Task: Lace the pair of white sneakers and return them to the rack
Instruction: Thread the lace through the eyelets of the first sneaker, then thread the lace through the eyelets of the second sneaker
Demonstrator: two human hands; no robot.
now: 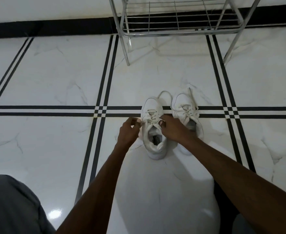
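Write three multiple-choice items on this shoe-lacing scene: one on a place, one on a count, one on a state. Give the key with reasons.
1. Where do the two white lace-up sneakers stand?
A. On the chrome wire rack
B. On the glossy white marble-look floor
C. On the person's lap

2. How many sneakers show?
A. One
B. Two
C. Four

3. What are both hands working on?
A. The left-hand sneaker's laces
B. The rack's legs
C. Nothing

Key:
1 B: the left-hand sneaker and right-hand sneaker sit on the floor, in front of the chrome wire rack.
2 B: only that pair is in view.
3 A: the left hand and right hand pinch lace ends on either side of the left-hand sneaker.
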